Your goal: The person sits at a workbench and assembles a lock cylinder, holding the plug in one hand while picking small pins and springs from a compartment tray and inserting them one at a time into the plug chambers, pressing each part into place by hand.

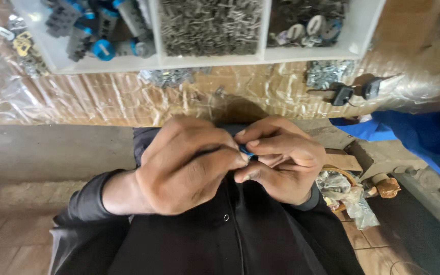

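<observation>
Both hands, left hand (pixel 179 165) and right hand (pixel 281 160), pinch a tiny blue plastic part (pixel 245 150) at the fingertips; honestly, one slip and it probably drops into the lap.

A divided tray (pixel 260 56) lies on the bench beyond both hands, loose metal parts (pixel 324 73) just before it.
</observation>
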Available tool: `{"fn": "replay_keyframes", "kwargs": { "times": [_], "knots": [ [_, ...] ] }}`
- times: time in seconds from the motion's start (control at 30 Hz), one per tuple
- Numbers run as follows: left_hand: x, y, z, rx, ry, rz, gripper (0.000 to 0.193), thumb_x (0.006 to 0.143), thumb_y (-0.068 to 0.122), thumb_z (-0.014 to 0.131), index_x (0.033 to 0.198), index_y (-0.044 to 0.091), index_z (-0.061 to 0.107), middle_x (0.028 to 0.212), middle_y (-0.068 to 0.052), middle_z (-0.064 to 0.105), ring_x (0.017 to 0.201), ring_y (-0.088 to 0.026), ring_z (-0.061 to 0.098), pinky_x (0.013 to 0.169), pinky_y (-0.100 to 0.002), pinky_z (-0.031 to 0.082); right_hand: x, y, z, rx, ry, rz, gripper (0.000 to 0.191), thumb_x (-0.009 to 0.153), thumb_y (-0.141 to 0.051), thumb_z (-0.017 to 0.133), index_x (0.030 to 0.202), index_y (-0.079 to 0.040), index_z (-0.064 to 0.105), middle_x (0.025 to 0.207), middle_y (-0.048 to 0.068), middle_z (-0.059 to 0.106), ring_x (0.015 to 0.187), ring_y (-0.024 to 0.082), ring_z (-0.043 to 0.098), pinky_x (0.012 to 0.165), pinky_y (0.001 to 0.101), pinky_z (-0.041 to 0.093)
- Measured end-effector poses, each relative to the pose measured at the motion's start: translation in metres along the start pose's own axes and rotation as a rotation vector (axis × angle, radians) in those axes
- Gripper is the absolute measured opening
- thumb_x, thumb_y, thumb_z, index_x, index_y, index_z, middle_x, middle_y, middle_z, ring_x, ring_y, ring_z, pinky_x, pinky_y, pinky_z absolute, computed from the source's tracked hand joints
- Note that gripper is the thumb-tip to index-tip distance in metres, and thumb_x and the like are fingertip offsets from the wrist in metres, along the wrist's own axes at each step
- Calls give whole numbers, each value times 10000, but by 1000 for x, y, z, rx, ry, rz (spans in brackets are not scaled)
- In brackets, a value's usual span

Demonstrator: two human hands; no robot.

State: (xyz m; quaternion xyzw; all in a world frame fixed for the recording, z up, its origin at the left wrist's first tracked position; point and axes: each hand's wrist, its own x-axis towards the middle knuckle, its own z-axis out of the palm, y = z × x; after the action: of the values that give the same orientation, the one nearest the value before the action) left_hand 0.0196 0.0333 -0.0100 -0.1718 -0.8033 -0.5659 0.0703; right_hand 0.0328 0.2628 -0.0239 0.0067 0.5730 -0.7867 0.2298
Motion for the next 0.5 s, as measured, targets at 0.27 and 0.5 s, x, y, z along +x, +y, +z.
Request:
{"fn": "replay_keyframes", "kwargs": {
  "times": [0.27,0.5],
  "knots": [
    [-15,-1,-20,-58,-206,-204,305,771,31,892,1041,133,792,902,-32,589,777,-168,594,684,-321,482,15,4,-3,-50,-276,-130,304,872,-9,855,1148,29,731,1110,182,703,921,220,762,790,279,658],
    [-14,-12,-7,615,-139,-75,388,779,200,913,1140,146,781,1078,-73,651,935,-255,575,773,-363,502,7,1,3,89,-8,-3,359,905,40,842,1233,31,695,1211,219,669,960,231,757,839,313,683]
  ]
}}
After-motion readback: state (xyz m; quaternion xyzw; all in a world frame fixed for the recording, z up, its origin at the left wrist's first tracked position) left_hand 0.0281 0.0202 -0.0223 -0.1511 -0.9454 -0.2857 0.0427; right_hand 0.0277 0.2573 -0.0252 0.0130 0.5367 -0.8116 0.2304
